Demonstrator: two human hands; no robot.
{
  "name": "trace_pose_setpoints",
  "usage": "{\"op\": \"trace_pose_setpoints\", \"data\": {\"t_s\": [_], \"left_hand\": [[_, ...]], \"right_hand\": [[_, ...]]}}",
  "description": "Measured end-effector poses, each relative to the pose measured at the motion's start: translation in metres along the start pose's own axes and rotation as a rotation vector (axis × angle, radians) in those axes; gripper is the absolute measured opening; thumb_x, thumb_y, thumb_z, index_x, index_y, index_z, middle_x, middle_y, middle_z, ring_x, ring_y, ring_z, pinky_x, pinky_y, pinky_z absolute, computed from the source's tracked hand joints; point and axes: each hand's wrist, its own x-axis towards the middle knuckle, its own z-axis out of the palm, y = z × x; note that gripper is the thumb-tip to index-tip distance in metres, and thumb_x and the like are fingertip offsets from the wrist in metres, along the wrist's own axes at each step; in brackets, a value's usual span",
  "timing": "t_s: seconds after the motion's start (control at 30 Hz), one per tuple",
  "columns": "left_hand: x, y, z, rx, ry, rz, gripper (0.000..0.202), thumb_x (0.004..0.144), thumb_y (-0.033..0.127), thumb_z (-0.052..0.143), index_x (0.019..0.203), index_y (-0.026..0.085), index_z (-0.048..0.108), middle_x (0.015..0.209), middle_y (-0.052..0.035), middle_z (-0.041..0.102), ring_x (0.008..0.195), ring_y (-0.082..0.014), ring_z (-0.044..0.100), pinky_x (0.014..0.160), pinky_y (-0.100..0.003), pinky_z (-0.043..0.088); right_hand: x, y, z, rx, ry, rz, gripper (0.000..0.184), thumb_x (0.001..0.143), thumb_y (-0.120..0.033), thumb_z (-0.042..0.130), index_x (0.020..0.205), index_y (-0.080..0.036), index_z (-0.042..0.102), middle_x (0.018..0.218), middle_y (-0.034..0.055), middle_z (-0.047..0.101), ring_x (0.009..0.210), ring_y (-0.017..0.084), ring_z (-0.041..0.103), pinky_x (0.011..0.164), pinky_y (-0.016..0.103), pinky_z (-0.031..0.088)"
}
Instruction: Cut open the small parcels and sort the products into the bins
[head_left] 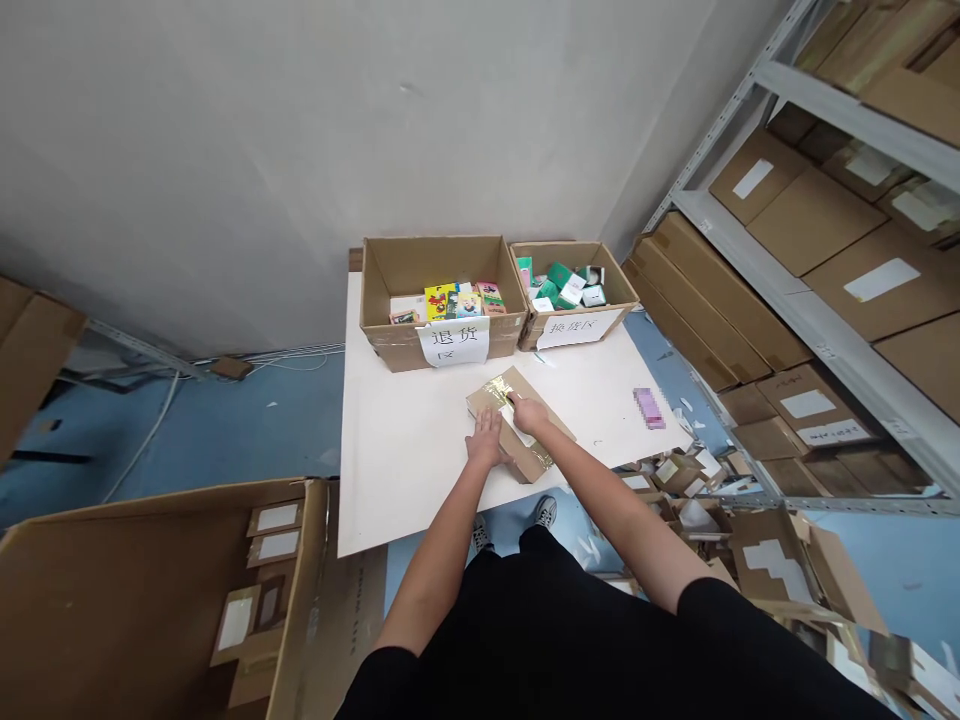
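Observation:
A taped cardboard box (pixel 555 415) with a white label lies at a slant on the white table. My left hand (pixel 486 434) rests on its near left part, fingers stretched out over the cardboard. My right hand (pixel 529 413) is closed above the box's top, by the label and the shiny tape. A small dark tip shows at its fingers, but the thing it belongs to is mostly hidden. To the right lies a pink item (pixel 649 408), blurred out.
Behind the box stand an open carton (pixel 390 345) of colourful packets and a smaller carton (pixel 529 330) of green and white boxes, both with paper signs. A large carton (pixel 319 560) stands at the left, shelving (pixel 832 95) at the right. Cardboard scraps litter the floor.

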Motion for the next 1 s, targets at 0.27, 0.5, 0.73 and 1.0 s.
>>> {"op": "trace_pose_setpoints", "data": {"t_s": [0.27,0.5,0.73,1.0], "left_hand": [[0.001,0.001,0.001,-0.007,0.018,-0.001,0.145,0.065,0.073,0.086,0.172,0.034,-0.005,0.178,-0.0051,-0.020,0.163,-0.0380,-0.020,0.114,-0.064,0.045],[0.001,0.000,0.000,-0.007,0.026,0.003,0.146,0.063,0.074,0.087,0.171,0.036,-0.003,0.179,-0.0053,-0.019,0.164,-0.0372,-0.019,0.115,-0.063,0.045],[-0.003,0.002,-0.005,0.001,0.008,-0.016,0.147,0.063,0.069,0.088,0.172,0.034,-0.005,0.178,-0.0041,-0.020,0.163,-0.0392,-0.020,0.116,-0.062,0.044],[-0.002,0.015,-0.011,0.121,0.000,-0.036,0.141,0.064,0.069,0.087,0.172,0.034,0.004,0.180,-0.0115,-0.008,0.166,-0.0375,-0.010,0.126,-0.065,0.026]], "right_hand": [[-0.008,0.014,0.011,-0.035,-0.035,-0.006,0.059,0.104,-0.025,0.048,0.162,-0.029,0.038,0.126,0.0135,0.075,0.113,0.029,0.072,0.089,0.034,0.050],[-0.014,0.022,0.004,-0.007,-0.074,-0.031,0.063,0.098,-0.022,0.057,0.159,-0.029,0.044,0.129,0.0130,0.074,0.114,0.029,0.072,0.088,0.032,0.051],[-0.023,0.026,0.005,0.060,-0.067,-0.016,0.058,0.103,-0.026,0.051,0.160,-0.030,0.042,0.127,0.0110,0.075,0.114,0.028,0.071,0.091,0.034,0.051],[-0.021,0.019,0.003,0.099,0.036,-0.023,0.054,0.109,-0.030,0.041,0.163,-0.028,0.035,0.130,0.0108,0.073,0.115,0.027,0.071,0.094,0.035,0.051]]}}
